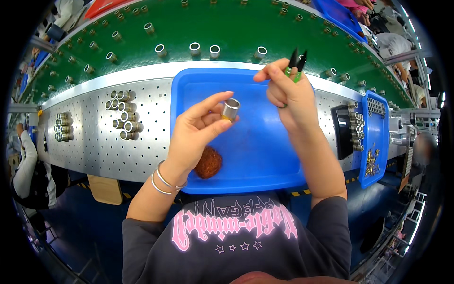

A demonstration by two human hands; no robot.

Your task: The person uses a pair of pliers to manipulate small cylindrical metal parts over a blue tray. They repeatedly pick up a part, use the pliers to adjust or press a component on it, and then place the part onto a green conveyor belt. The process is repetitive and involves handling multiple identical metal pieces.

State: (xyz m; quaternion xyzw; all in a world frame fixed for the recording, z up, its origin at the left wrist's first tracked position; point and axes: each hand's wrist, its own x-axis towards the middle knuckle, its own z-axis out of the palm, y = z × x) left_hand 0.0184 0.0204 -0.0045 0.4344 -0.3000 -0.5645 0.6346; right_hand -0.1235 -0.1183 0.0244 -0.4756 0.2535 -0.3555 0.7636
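Observation:
My left hand (201, 120) holds a short metal sleeve (231, 109) between thumb and fingers, its round open end tilted up and its lower end gold-coloured. It is over the blue tray (177, 85) in front of me. My right hand (293, 97), raised above the tray's far right part, is closed round small snips (296, 66) with green handles and two black pointed tips standing apart, pointing up and away. The snips and the sleeve do not touch. A brown ball of coarse wire (208, 163) lies in the tray's near left corner, partly behind my left wrist.
Beyond the tray, a green conveyor belt (189, 26) carries many scattered sleeves. Groups of sleeves (125, 116) stand on the perforated metal table (90, 142) at left. At right are a black tray (341, 132), more sleeves and a blue bin (365, 173) with small parts. A co-worker's sleeve (26, 165) shows far left.

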